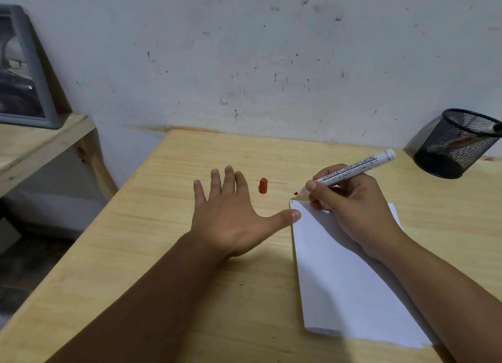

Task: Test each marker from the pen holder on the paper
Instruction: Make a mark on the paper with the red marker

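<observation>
My right hand [350,208] grips a white marker [355,170] with a red tip, uncapped, its tip hovering just above the top left corner of the white paper [342,275]. Its red cap [263,185] stands upright on the wooden table [168,254], between my two hands. My left hand [231,213] rests flat on the table with fingers spread, its thumb touching the paper's left edge. A black mesh pen holder [456,142] stands at the back right, with another marker's dark end [493,128] sticking out over its rim.
A stained white wall rises right behind the table. To the left stands a lower wooden shelf [40,145] with a grey picture frame [24,69] leaning on it. The table's left edge drops off to a dark floor.
</observation>
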